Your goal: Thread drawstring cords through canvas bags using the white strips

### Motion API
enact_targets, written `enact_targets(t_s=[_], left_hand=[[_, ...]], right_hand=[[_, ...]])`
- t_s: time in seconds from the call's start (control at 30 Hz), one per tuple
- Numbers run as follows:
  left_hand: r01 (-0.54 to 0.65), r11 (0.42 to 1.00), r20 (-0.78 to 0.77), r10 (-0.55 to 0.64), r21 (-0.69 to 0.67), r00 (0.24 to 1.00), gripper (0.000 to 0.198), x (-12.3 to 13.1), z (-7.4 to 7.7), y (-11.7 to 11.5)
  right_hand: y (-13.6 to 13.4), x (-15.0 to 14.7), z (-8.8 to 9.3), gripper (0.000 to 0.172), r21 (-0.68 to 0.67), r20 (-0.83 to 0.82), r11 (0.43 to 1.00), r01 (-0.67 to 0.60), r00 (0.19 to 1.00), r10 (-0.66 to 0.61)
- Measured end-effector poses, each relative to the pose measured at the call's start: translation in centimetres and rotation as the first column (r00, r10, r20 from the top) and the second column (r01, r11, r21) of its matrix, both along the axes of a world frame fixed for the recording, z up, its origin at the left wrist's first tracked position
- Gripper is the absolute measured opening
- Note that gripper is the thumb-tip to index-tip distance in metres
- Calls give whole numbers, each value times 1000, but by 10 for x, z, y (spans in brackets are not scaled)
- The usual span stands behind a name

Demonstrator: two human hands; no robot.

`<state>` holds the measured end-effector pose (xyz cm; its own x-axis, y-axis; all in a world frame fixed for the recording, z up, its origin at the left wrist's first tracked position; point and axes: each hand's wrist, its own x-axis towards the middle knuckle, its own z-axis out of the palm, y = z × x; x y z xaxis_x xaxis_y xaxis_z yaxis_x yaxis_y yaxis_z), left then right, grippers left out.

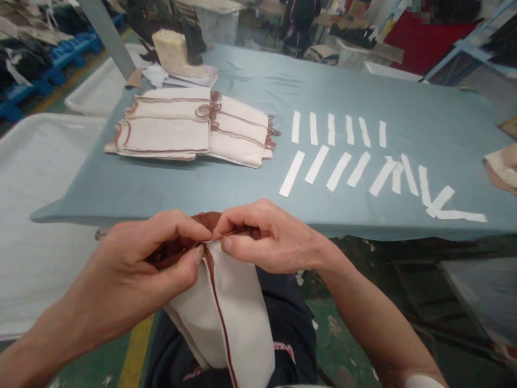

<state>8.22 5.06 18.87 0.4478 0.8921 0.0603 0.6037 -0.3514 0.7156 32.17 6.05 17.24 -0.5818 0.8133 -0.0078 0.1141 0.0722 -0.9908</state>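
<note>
Both my hands pinch the top edge of a cream cloth bag (pixel 230 318) with brown trim, held over my lap in front of the table. My left hand (pixel 137 264) grips the brown opening from the left, fingers closed on the fabric. My right hand (pixel 262 237) pinches the same edge from the right, thumb and fingers pressed together. The bag hangs down between my arms, a brown seam running along its middle.
A grey-blue table (pixel 424 161) carries a stack of similar cream bags (pixel 194 129) at the left and two rows of white strips (pixel 343 156) at the right. A beige block (pixel 173 51) stands at the back. White trays (pixel 36 172) lie to the left. A person stands far behind.
</note>
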Motion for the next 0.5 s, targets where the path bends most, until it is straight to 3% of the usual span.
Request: enact_targets(t_s=[0.13, 0.3, 0.5], left_hand=[[8, 1000, 4, -8, -16, 1000, 23, 3, 2, 0], [39, 998, -36, -37, 54, 999, 27, 3, 0, -1], [72, 973, -51, -63, 221, 997, 31, -7, -16, -2]], right_hand=[[1, 2, -2, 19, -95, -11, 995, -28, 1000, 27], [4, 1, -8, 21, -100, -89, 991, -87, 993, 78], [5, 0, -16, 23, -198, -202, 969, -145, 974, 105]])
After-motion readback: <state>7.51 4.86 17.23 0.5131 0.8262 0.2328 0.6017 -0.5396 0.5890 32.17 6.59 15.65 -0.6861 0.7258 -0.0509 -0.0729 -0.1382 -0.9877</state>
